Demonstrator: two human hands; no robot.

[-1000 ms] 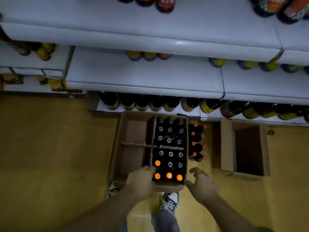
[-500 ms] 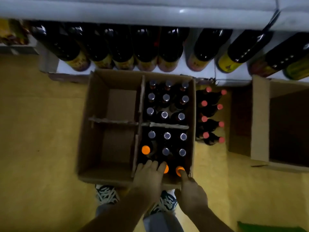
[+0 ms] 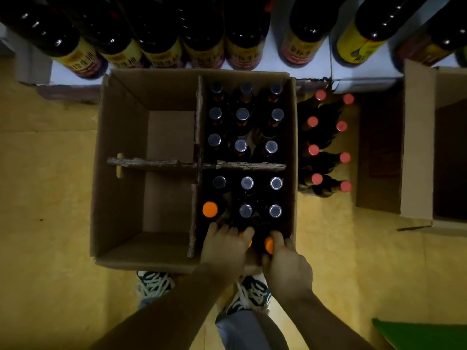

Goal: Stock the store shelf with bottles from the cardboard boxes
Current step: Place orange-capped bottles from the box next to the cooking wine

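Reaching with both hands into the near right compartment of the cardboard box (image 3: 121, 173), among dark bottles standing upright. Pinching with the right hand (image 3: 286, 269) the corner bottle (image 3: 268, 245) by its orange cap, thumb and fingers curled round it. Laying the left hand (image 3: 223, 251) over the neighbour cap (image 3: 249, 242), fingers bent; cannot tell if really holding. Just right of the box, on the floor, red-capped bottles (image 3: 326, 160); far, on the shelf (image 3: 366, 73), big bottles.
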